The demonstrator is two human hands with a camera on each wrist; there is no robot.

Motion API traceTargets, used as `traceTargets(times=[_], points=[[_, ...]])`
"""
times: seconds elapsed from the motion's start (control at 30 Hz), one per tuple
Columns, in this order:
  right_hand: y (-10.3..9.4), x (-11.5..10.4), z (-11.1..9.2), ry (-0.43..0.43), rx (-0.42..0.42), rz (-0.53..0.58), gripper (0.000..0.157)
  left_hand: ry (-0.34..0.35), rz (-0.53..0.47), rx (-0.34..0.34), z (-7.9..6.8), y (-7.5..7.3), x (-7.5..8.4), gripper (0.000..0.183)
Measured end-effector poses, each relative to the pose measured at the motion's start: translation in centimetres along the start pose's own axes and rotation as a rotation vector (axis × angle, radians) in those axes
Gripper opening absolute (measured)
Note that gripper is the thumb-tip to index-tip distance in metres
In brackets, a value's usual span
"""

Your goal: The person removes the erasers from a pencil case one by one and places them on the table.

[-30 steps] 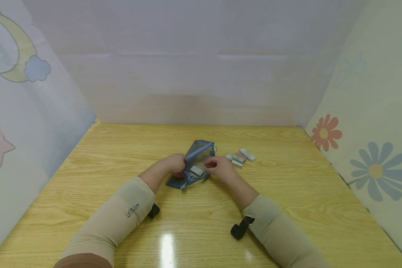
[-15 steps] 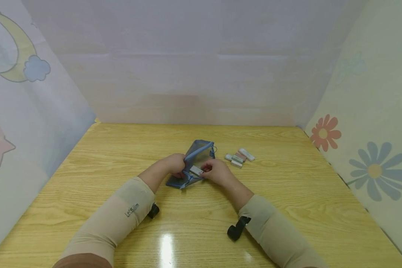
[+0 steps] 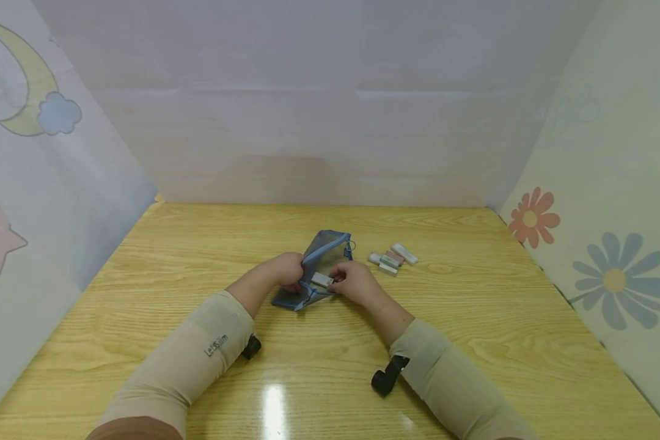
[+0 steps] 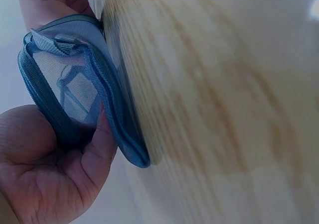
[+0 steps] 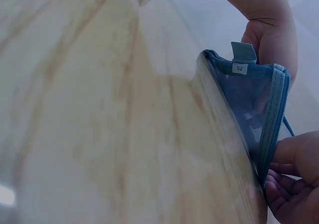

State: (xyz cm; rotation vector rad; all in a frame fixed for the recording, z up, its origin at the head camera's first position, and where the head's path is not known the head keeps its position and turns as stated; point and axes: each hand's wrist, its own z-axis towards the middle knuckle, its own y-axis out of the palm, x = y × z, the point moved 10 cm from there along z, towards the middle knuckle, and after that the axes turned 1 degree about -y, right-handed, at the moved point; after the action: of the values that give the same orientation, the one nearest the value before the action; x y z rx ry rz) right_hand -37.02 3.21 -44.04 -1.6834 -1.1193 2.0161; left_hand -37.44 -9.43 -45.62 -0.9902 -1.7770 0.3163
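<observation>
A blue mesh zip pouch (image 3: 327, 249) lies on the wooden table with its mouth spread. My left hand (image 3: 287, 271) grips its left side; in the left wrist view, the thumb and fingers (image 4: 102, 147) curl round the zipper edge. My right hand (image 3: 354, 282) is at the right side of the mouth. In the right wrist view its thumb and fingers (image 5: 284, 167) pinch the pouch's edge. A small white block (image 3: 322, 280), like an eraser, shows in the mouth, close to the right fingertips. The pouch's inside is partly hidden by my hands.
Several small eraser-like blocks lie together right of the pouch, among them a white one (image 3: 404, 253) and a green-and-white one (image 3: 389, 261). The wooden table (image 3: 198, 238) meets a pale back wall (image 3: 330, 122) and printed side walls.
My right hand has moved left and slightly down from above the pouch's right side to its edge, and has stayed there over the last half second. The left hand keeps its hold.
</observation>
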Motion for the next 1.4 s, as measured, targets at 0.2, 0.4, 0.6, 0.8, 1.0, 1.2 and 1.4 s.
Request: traceTargets(times=[0.2, 0.4, 0.6, 0.8, 1.0, 1.2, 1.4], points=[[0.0, -0.1, 0.1, -0.010, 0.002, -0.021, 0.013, 0.001, 0.004, -0.001, -0.1, 0.0, 0.0, 0.017], [-0.5, 0.4, -0.1, 0.025, 0.001, -0.032, 0.011, 0.006, 0.024, -0.006, -0.2, 0.0, 0.2, 0.020], [-1.4, 0.9, -0.4, 0.051, -0.006, 0.023, 0.013, 0.003, 0.033, -0.005, -0.4, 0.0, 0.3, 0.019], [-2.7, 1.2, -0.7, 0.063, 0.012, 0.052, 0.016, -0.003, 0.033, -0.001, -0.4, -0.1, 0.2, 0.019], [-3.8, 1.7, -0.8, 0.076, 0.019, 0.054, 0.019, -0.004, 0.026, 0.000, -0.5, -0.1, 0.2, 0.019], [-4.8, 2.9, -1.0, 0.130, 0.030, 0.080, 0.020, -0.015, 0.016, 0.000, -0.6, -0.1, 0.1, 0.018], [-6.7, 4.1, -1.6, 0.137, 0.054, 0.059, 0.022, -0.018, 0.032, 0.002, -0.4, -0.1, 0.0, 0.017]])
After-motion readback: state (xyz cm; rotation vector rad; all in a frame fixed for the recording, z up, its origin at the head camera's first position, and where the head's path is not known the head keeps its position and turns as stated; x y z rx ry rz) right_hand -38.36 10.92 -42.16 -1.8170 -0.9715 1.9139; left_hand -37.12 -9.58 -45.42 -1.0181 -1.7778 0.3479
